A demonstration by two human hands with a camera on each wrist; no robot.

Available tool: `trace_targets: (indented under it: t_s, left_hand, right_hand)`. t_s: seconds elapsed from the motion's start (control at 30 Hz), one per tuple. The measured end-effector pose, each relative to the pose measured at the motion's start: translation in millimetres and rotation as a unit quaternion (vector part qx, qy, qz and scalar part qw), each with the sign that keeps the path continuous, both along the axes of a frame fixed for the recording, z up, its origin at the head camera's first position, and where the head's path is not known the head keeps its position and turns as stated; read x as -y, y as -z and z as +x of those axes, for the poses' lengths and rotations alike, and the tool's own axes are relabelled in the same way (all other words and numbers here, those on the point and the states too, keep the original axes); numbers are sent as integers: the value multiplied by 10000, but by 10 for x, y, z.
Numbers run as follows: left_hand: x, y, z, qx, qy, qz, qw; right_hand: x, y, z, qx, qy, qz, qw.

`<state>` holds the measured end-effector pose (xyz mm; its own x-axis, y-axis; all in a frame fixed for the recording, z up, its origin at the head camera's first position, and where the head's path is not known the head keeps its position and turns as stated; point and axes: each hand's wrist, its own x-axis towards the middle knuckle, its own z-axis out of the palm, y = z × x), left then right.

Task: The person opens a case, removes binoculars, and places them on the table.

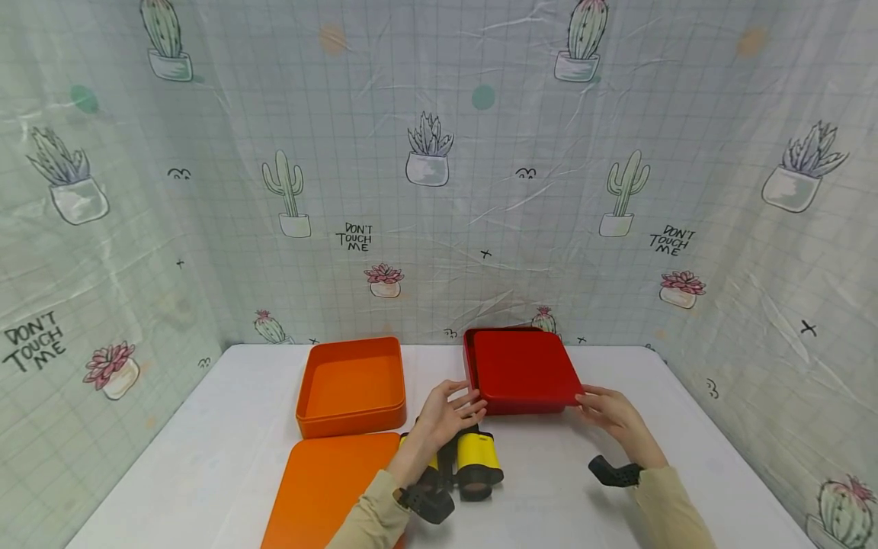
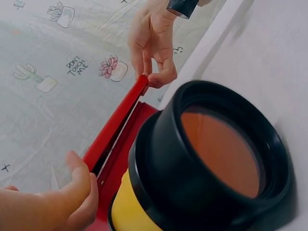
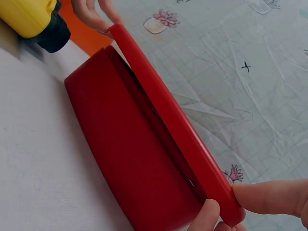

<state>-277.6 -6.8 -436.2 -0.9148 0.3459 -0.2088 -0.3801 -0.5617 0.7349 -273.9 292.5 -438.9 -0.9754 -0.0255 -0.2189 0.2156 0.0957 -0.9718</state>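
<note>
On a white table (image 1: pixel 542 503), an orange lid (image 1: pixel 332 488) and partly hidden yellow-and-black binoculars (image 1: pixel 479 451) are seen nearest. Just beyond, a red lid (image 1: pixel 524 366) is pinched at its near corners between the thumb and fingers of the left hand (image 1: pixel 446 415) and the right hand (image 1: pixel 613 418), and is poised askew over a red box (image 3: pixel 130 139), a gap left along the front. An open orange box (image 1: pixel 353 423) is set to its left, backed by a cactus-print curtain (image 1: pixel 480 210).
</note>
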Motion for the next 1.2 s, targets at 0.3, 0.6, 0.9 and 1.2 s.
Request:
trace_targets:
  t_s: [0.3,0.6,0.9,1.2]
  left_hand:
    - [-45,-29,67,66,75,222,9997]
    - [-121,-22,125,-72,313,310,9990]
    - [-277,-92,237,160,682,228,9973]
    - [-436,-124,341,276,1030,307,9938]
  right_hand:
    - [-80,-34,88,100,-94,-26,9999]
    - [-214,-56,213,386,-6,52,9992]
    - [-429,-67,388,488,-58,-116,9987]
    - [-687,-60,489,564,-100,-439,9974]
